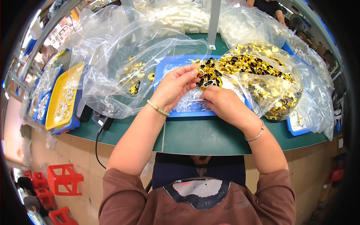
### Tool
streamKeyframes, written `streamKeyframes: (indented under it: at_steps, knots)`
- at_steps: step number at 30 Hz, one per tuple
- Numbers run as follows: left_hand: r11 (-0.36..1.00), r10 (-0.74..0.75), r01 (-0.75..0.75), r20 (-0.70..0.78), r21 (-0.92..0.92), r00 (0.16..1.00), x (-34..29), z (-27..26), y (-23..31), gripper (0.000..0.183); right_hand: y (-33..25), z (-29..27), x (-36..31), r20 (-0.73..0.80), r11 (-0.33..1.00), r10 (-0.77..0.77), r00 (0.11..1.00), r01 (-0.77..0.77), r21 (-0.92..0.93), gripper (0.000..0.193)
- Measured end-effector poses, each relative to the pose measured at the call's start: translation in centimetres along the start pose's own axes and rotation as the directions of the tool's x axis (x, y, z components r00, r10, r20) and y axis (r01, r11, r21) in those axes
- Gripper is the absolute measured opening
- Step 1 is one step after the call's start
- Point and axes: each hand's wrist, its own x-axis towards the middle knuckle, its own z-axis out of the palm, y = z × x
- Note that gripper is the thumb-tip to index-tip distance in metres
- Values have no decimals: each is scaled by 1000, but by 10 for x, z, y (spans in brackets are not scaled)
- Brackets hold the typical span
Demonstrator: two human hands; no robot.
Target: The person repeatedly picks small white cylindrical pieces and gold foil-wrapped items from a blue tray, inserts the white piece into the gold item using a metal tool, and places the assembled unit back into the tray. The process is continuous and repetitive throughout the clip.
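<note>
My left hand [174, 84] is closed, its thumb and fingertips pinching a small shiny gold piece [198, 71]. To its right, my right hand [227, 103] grips a thin metal tool that looks like tweezers [196, 100], its tip pointing left. Both hands are over a blue tray [160, 71] holding many small white plastic pieces [184, 106]. Just beyond my fingers lies a heap of gold and black pieces [211, 77], spilling from a clear plastic bag [279, 99] full of the same parts. The fine shape of the held piece is too small to tell.
Another clear bag [107, 75] with some gold pieces lies left on the green table [202, 138]. Farther left stands a yellow tray [52, 112] of small parts. White cylindrical pieces [180, 18] are piled behind a metal post [214, 22]. Red stools [64, 180] stand on the floor.
</note>
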Motion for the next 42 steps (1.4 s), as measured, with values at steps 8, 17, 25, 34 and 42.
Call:
streamKeyframes:
  at_steps: [8,17,25,34,42]
  knots:
    - [1000,-1,1,14,-9,1000,-1,2,-1,29,4,0,-1,-52,998,-12,999,15,59,17]
    - [1000,-20,20,5,-10,1000,-3,4,0,30,4,1,-1,-19,992,-20,1000,22,124,22]
    - [1000,-16,16,-7,-3,1000,-3,4,-1,30,3,0,-3,-8,996,4,1000,-3,91,23]
    - [1000,-1,1,-17,18,1000,1,0,-5,32,5,3,10,106,999,-28,994,24,43,16]
    - [1000,22,-22,12,-12,1000,2,2,-5,30,8,0,8,9,989,-71,997,69,129,17]
